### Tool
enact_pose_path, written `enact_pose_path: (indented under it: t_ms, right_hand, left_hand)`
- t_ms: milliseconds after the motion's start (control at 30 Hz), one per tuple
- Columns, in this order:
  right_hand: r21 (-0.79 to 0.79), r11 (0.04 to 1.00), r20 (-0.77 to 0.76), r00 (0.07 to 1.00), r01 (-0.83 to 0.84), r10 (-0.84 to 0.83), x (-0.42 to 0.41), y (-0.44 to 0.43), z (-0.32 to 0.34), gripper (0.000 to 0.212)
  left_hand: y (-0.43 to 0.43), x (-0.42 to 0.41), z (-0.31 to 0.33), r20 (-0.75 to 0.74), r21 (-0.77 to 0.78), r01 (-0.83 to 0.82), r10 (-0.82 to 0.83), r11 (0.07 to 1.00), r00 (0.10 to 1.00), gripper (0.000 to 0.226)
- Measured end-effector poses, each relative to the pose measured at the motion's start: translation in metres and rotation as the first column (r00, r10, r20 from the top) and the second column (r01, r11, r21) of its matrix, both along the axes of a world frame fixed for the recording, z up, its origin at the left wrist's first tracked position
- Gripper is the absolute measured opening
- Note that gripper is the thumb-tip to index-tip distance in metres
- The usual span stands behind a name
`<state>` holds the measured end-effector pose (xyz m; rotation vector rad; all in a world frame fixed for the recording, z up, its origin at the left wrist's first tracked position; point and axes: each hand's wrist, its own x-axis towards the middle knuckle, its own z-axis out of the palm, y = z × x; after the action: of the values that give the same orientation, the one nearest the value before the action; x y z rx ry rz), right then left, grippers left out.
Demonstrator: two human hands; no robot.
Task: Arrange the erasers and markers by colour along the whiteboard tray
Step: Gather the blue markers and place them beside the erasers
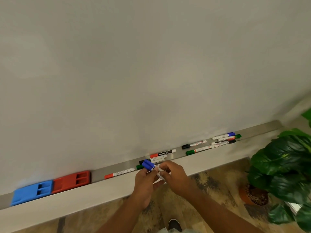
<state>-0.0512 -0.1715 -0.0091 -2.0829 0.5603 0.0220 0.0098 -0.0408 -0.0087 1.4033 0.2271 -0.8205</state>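
Both hands — left hand [146, 179] and right hand [174, 176] — grip the blue-capped white markers [149, 165] just above the long grey metal whiteboard tray [98, 173]; best squared together, then laid beside the blue plastic eraser [32, 192].

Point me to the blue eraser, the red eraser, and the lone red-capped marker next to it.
blue eraser [32, 192], head view, on its top face.
red eraser [71, 181], head view, on its top face.
red-capped marker [119, 173], head view, mid-barrel on the white label.
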Motion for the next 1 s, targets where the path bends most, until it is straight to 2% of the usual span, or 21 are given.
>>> enact_pose_path:
  t_ms: [267,433,567,633,733,833,900,1000]
  right_hand:
    - [0.032,0.997,-0.027,0.997,0.067,-0.066,-0.015,-0.013,-0.001,0.012]
    - [-0.065,0.996,-0.061,0.996,0.064,-0.068,-0.023,-0.038,-0.004,0.036]
    - [-0.266,0.925,0.066,0.962,0.271,-0.263,-0.029,-0.088,-0.002,0.023]
    - [-0.319,0.859,0.089,0.915,0.401,-0.395,-0.032,-0.122,0.003,0.026]
    - [-0.431,0.740,-0.024,0.814,0.516,-0.581,-0.036,-0.180,0.013,0.059]
    - [-0.487,0.659,-0.088,0.718,0.573,-0.690,-0.039,-0.227,0.021,0.098]
    - [-0.503,0.648,-0.122,0.695,0.572,-0.708,-0.041,-0.251,0.022,0.117]
    - [-0.492,0.692,-0.192,0.710,0.528,-0.678,-0.040,-0.276,0.022,0.136]
  left_hand:
    - [-0.023,-0.005,-0.002,-0.029,0.042,0.017,-0.016,0.999,0.999,0.030]
    - [-0.040,-0.006,-0.003,-0.032,0.062,0.010,-0.008,0.998,0.999,0.020]
    - [-0.051,-0.006,-0.008,-0.070,0.031,0.034,-0.032,0.999,0.997,0.019]
    - [-0.053,-0.005,-0.012,-0.078,0.020,0.037,-0.035,0.999,0.996,0.019]
    - [-0.056,-0.004,-0.017,-0.079,0.024,0.025,-0.023,0.999,0.997,0.018]
    - [-0.061,-0.006,-0.021,-0.076,0.037,0.009,-0.006,0.999,0.997,0.017]
    - [-0.064,-0.008,-0.021,-0.081,0.044,-0.004,0.007,0.999,0.997,0.017]
    - [-0.069,-0.007,-0.021,-0.079,0.055,-0.018,0.022,0.998,0.997,0.018]
